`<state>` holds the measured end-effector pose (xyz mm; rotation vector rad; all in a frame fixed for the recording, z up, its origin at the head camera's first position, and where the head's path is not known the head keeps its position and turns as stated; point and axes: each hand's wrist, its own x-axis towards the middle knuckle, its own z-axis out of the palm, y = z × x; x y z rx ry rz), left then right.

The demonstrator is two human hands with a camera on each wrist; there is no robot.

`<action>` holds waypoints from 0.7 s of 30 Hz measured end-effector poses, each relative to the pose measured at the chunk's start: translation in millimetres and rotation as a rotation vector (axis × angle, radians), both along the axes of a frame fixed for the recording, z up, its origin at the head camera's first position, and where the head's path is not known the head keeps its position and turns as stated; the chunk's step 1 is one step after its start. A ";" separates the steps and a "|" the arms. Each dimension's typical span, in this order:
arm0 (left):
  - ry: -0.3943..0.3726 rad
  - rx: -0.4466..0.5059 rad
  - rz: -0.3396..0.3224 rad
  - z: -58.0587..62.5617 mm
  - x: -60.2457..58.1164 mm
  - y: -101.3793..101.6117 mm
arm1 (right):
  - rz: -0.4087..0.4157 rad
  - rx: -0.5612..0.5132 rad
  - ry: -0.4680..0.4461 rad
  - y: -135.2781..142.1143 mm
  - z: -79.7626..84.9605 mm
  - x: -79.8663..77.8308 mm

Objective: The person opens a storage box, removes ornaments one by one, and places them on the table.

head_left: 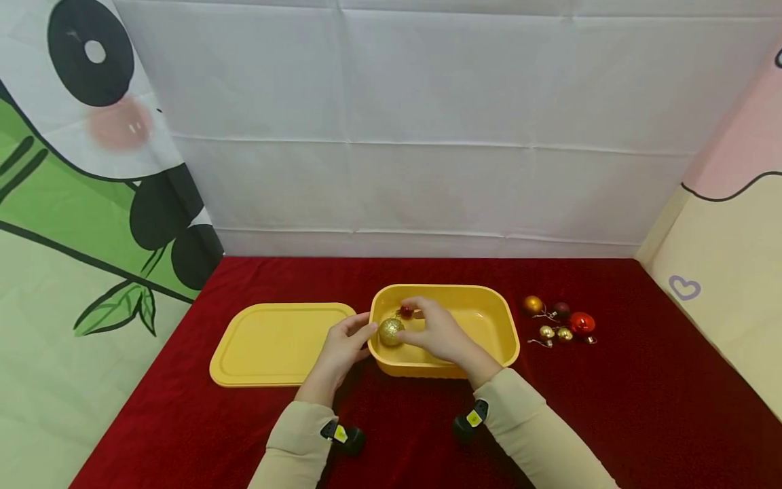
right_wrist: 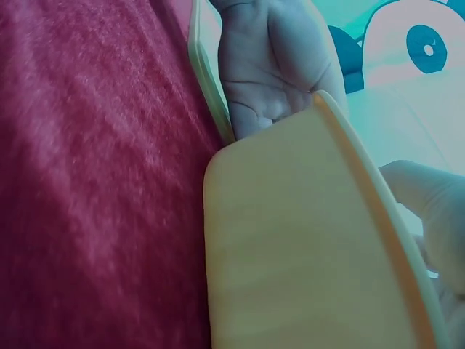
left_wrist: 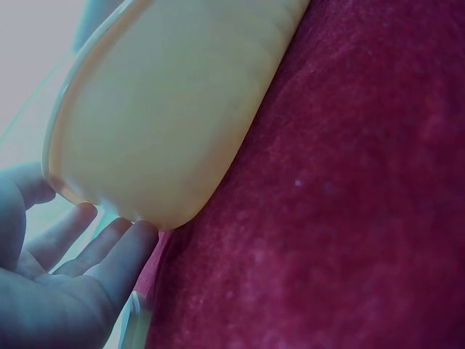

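Note:
A yellow plastic box (head_left: 482, 326) stands on the red cloth. My left hand (head_left: 342, 343) grips its left end, thumb at the rim and fingers against the outer wall; in the left wrist view the fingertips (left_wrist: 145, 231) touch that wall. Inside the box, at its left end, lie a glittery gold bauble (head_left: 390, 332) and a small dark-red bauble (head_left: 406, 312). My right hand (head_left: 441, 333) reaches in over the near side, thumb and fingers spread apart. Its thumb is at the gold bauble's edge, its forefinger just above the red one. In the right wrist view the box wall partly hides this hand.
Left of the box lies a flat yellow lid (head_left: 275, 346), its near right corner behind the left hand. On the right a loose group holds a red bauble (head_left: 582, 323), an orange-gold bauble (head_left: 533, 304), a dark bauble (head_left: 561, 310) and small gold baubles (head_left: 565, 335). A white sheet (head_left: 427, 136) hangs behind the table.

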<state>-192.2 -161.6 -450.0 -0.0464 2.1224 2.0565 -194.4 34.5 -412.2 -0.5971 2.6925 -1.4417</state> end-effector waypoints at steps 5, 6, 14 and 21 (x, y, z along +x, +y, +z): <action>-0.003 -0.003 -0.002 0.9 1.2 -1.3 | -0.011 0.001 -0.047 -10.0 -3.2 -3.3; -0.001 -0.004 -0.003 0.8 1.4 -1.3 | -0.018 0.006 -0.064 -11.5 -4.1 -3.8; 0.006 0.007 -0.022 3.0 1.1 1.9 | -0.040 0.069 -0.127 -15.1 -7.3 -1.5; -0.008 0.013 0.001 7.2 3.5 -4.1 | 0.035 0.191 -0.079 -22.9 -6.5 -3.0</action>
